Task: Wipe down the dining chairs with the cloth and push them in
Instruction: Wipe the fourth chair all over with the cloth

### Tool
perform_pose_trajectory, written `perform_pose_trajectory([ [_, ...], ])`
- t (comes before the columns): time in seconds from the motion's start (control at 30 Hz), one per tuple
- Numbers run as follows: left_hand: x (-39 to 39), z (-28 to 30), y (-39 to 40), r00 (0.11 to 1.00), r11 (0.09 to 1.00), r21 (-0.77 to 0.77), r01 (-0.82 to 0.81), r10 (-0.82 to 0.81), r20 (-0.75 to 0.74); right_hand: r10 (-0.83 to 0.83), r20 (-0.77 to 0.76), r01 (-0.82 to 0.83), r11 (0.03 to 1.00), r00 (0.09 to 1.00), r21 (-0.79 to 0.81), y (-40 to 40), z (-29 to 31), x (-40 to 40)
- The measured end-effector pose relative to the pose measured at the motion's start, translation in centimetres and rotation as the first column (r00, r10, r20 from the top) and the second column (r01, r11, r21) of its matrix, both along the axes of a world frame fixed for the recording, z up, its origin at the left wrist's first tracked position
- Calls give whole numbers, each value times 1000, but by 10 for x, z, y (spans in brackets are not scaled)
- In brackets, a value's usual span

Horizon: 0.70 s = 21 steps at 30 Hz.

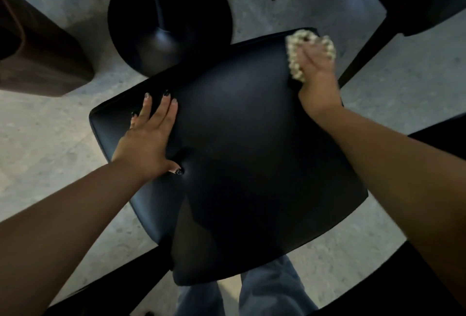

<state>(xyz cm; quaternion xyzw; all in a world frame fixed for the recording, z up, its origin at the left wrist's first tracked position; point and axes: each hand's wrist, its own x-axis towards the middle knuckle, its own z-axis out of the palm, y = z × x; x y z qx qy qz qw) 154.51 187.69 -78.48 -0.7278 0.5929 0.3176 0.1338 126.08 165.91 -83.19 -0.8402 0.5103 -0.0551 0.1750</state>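
Chair seat [239, 154]: black, smooth, padded, seen from above at the middle of the view, set at a slant. Its far-right corner is covered by the cloth; its near edge overhangs the person's jeans-clad legs [267, 288]. Pale speckled floor [50, 154] is seen open along the seat's left edge and beyond the right edge.

Cloth [302, 48]: cream, nubbly, bunched at the seat's far-right corner, pressed onto the surface under the right hand.

Right hand [319, 73]: laid over the cloth, fingers bent down around it; fingertips are sunk in the fabric and cannot be made out singly.

Left hand [146, 136]: flat on the seat near its left edge, fingers straight and slightly spread, thumb dug into the padding; nothing is held.

Round black pedestal base [169, 18]: just beyond the seat's far edge, its column cut off at the top of the view.

Brown wooden piece [37, 50]: far left, partly cropped.

Second dark chair [416, 7]: upper right, one leg slanting down toward the seat's right side, the rest cut off.

Dark bars are seen at lower left and lower right, under the forearms; what they belong to cannot be told in the dim light.
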Motion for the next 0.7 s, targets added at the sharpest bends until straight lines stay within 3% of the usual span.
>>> perform_pose_trajectory([
  [0.13, 0, -1, 1, 1000, 1000, -7, -9, 9, -5, -413, 65, 410, 910, 908, 55, 3, -1, 8],
  [0.23, 0, 0, 2, 1000, 1000, -9, -19, 19, -3, -469, 19, 469, 883, 883, 21, 44, -5, 56],
  [0.3, 0, 1, 1, 1000, 1000, -2, -13, 13, -8, -259, -15, 259, 966, 966, -13, 92, -10, 92],
  [0.37, 0, 3, 1, 1000, 1000, -3, -19, 19, -18, 110, 28, -106, 987, 994, -117, 149, -17, 118],
  [0.43, 0, 3, 1, 999, 1000, -5, -22, 22, -26, 498, 56, -496, 867, 865, -48, 181, -11, 114],
  [0.5, 1, 2, 2, 999, 1000, -18, -19, 19, -29, 684, 79, -683, 729, 726, -35, 170, -6, 85],
  [0.57, 1, 2, 2, 1000, 1000, -24, -11, 10, -25, 598, 56, -595, 801, 800, -64, 136, -1, 45],
  [0.63, 2, 1, 2, 1000, 999, -35, -5, 4, -25, 266, -1, -265, 962, 964, -68, 100, -6, -4],
  [0.7, 2, 1, 3, 999, 999, -47, -14, 12, -29, -111, -83, 110, 994, 990, -19, 81, -6, -46],
])
